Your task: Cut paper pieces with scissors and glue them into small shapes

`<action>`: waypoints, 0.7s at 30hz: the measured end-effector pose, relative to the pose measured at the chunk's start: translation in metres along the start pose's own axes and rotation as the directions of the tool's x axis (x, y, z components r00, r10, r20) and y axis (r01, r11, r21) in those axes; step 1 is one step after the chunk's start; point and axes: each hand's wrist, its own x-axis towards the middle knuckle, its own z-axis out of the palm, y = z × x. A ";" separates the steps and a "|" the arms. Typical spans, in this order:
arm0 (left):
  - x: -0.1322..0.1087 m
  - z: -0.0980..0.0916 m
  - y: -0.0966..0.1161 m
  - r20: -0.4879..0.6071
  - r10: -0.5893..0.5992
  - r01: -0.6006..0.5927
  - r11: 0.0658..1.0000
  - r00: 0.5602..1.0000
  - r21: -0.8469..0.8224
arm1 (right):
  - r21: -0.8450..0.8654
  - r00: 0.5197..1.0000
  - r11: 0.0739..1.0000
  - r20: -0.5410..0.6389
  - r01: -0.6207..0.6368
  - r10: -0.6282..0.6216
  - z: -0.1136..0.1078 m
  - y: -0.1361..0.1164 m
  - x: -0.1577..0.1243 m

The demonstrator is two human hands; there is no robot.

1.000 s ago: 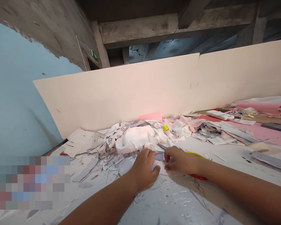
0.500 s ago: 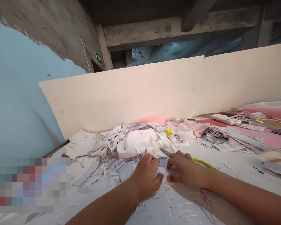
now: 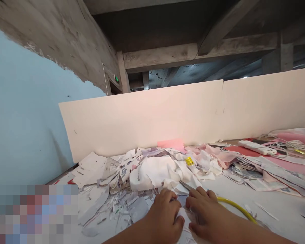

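Observation:
My left hand (image 3: 166, 214) is closed, thumb and fingers pinching a small piece of white paper (image 3: 183, 214) whose edge stands up. Facing it closely, my right hand (image 3: 207, 210) has curled fingers and a thumb at the other side of the same piece. Scissors (image 3: 185, 185) show a metal blade beyond my right fingers and a yellow handle past the wrist. Their middle is hidden behind the hand, so I cannot tell if it also holds them. Ahead of both hands lies a heap of crumpled white paper (image 3: 155, 171).
Paper shreds (image 3: 117, 210) litter the left side. A small clear item with a yellow label (image 3: 189, 161) rests on the heap. Stacked paper strips (image 3: 259, 173), a white power strip (image 3: 256, 147) and cables lie right. A cream panel (image 3: 132, 125) stands across the back.
The view has tilted up, so everything sits lower in the picture. The white paper between my hands now shows an edge raised beside my left thumb. Both hands remain close together.

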 end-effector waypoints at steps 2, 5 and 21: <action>0.001 0.001 -0.002 -0.013 0.004 -0.004 1.000 1.000 -0.029 | 0.006 1.000 1.000 -0.011 0.023 -0.023 -0.001 -0.002 -0.001; 0.003 0.003 -0.004 -0.024 -0.036 0.035 0.998 0.999 -0.051 | 0.053 0.999 0.998 -0.026 0.032 -0.031 -0.005 -0.005 -0.001; 0.002 -0.006 0.010 -0.057 -0.308 0.273 0.903 0.950 -0.331 | 0.596 0.991 0.803 -0.106 -0.005 0.085 0.016 0.013 0.016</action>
